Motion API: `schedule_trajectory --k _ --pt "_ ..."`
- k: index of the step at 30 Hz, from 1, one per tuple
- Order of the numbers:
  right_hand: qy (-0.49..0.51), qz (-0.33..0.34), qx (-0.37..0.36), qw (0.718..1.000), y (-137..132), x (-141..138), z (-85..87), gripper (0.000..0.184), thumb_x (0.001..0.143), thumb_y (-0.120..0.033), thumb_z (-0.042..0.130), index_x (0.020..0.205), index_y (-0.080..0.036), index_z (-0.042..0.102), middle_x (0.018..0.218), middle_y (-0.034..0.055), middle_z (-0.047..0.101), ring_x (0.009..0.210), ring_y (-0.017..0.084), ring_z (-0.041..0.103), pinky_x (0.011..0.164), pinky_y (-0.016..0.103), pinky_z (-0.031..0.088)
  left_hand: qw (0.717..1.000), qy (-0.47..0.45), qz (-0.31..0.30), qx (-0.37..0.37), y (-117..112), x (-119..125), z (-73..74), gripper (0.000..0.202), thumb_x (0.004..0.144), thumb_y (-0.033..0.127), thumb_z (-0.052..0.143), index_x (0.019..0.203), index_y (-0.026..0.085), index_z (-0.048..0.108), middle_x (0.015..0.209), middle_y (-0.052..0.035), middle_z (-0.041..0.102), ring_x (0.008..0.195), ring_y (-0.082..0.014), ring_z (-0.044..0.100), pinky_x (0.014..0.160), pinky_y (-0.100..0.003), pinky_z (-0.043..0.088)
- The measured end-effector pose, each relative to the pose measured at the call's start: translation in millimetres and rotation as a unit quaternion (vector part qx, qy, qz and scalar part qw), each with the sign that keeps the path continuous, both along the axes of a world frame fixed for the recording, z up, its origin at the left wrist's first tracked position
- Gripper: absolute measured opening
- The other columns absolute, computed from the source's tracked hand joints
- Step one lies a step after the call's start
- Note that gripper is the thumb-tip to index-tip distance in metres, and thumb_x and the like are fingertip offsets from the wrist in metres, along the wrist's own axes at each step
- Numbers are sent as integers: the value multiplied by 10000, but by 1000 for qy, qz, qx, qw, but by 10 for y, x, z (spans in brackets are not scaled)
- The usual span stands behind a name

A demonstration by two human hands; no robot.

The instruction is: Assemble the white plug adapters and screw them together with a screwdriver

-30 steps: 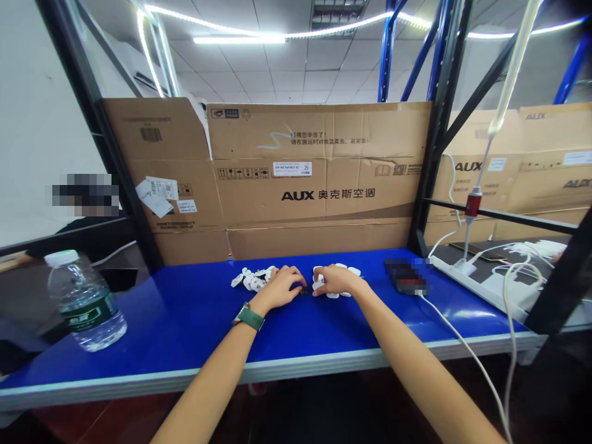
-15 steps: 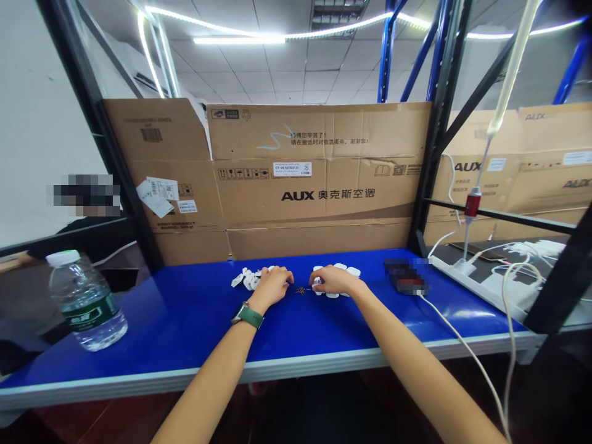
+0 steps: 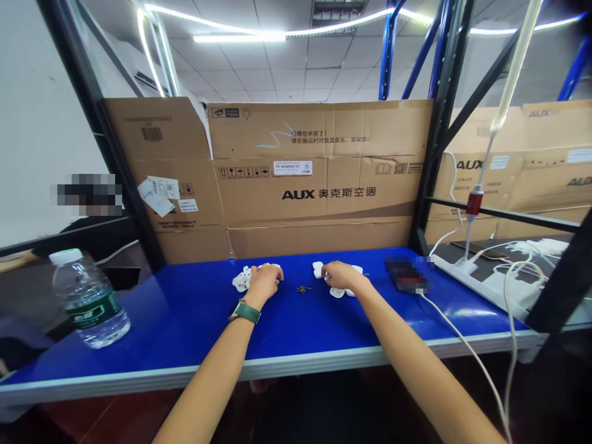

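Observation:
My left hand (image 3: 266,282), with a green-banded watch (image 3: 245,311) on the wrist, is over the right side of a cluster of white plastic parts (image 3: 241,281). Its fingers are bent and apart, and I see nothing held in them. My right hand (image 3: 345,275) is among flat white rounded pieces (image 3: 337,293), its fingers curled together and pointing down. Whatever is between those fingertips is too small to make out. Between the two hands lies a small pile of brass-coloured screws (image 3: 302,289) on the blue tabletop (image 3: 296,327).
A water bottle (image 3: 90,302) stands at the left. On the right lie a dark, partly blurred device (image 3: 407,275) with a white cable (image 3: 456,333) and a power strip (image 3: 481,290). A cardboard panel (image 3: 319,240) closes the back. Behind the left post sits a person (image 3: 106,231).
My right hand has shifted slightly right, and the white pieces around it lie farther apart. My left hand has drawn slightly left, away from the screws.

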State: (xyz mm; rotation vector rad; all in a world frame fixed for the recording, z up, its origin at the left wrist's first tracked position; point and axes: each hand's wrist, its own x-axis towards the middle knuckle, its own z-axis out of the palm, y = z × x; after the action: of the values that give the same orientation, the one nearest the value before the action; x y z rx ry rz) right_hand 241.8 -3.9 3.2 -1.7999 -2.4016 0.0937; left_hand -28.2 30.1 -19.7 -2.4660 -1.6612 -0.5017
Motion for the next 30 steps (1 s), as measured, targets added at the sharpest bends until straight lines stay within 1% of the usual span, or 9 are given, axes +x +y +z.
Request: schedule_trajectory --k 4,8,10,12,14,16,21,26,30 --pt "23 -11 20 999 8 11 -16 384 828 -115 616 1197 -180 701 1222 172 663 1074 295 663 851 322 482 1000 -4 10 7 -16 15 -1 225 787 52 604 842 232 728 1006 -65 734 1110 -299 608 1009 -493 334" --pt "139 5 59 988 13 -82 -6 433 895 -62 496 1291 -179 630 1266 146 600 1006 196 671 885 278 505 995 -56 -87 17 12 151 -35 233 840 110 586 1001 208 722 1102 -97 698 1104 -265 618 1029 -424 418" --pt "265 4 44 963 38 -163 -25 443 910 -42 445 1291 -171 630 1268 147 589 892 158 684 793 256 549 981 -130 -141 5 58 249 -85 341 869 66 496 1125 173 694 1183 -116 676 1124 -225 624 1040 -373 453" --pt "373 -2 7 928 84 -245 -71 448 920 -67 452 1329 -163 607 1263 146 600 832 148 687 701 244 578 969 -193 -156 -8 117 334 -148 413 897 51 424 1222 152 659 1248 -125 661 1166 -214 617 1071 -376 455" --pt "424 -2 -21 905 140 -314 -135 454 923 -86 479 1356 -160 591 1226 131 639 858 154 695 705 241 593 958 -242 -146 -34 176 387 -210 404 931 92 415 1255 165 646 1295 -113 653 1218 -211 600 1106 -391 442" --pt "411 -5 -27 911 192 -363 -196 447 920 -91 506 1349 -170 609 1153 109 687 873 163 702 734 251 595 956 -258 -133 -46 222 404 -256 367 971 165 416 1251 171 652 1314 -108 653 1251 -220 586 1129 -408 426" --pt "273 49 83 957 242 -450 -273 348 891 -145 615 1220 -161 728 1108 103 735 1006 225 682 937 313 521 953 -262 -135 -70 256 387 -295 390 1037 298 344 1191 169 678 1275 -90 686 1216 -204 611 1117 -378 438" --pt "163 72 97 979 296 -483 -347 345 887 -145 617 1209 -167 738 1151 114 714 1077 231 655 964 287 473 953 -257 -145 -74 264 388 -310 420 1049 303 300 1177 162 675 1272 -85 681 1203 -186 612 1111 -353 441" --pt "123 75 91 985 374 -399 -407 351 860 -44 586 1146 -161 753 1141 120 698 1087 228 640 967 281 456 958 -240 -142 -65 294 375 -328 375 1023 254 351 1195 158 670 1269 -98 676 1210 -208 607 1108 -385 443"
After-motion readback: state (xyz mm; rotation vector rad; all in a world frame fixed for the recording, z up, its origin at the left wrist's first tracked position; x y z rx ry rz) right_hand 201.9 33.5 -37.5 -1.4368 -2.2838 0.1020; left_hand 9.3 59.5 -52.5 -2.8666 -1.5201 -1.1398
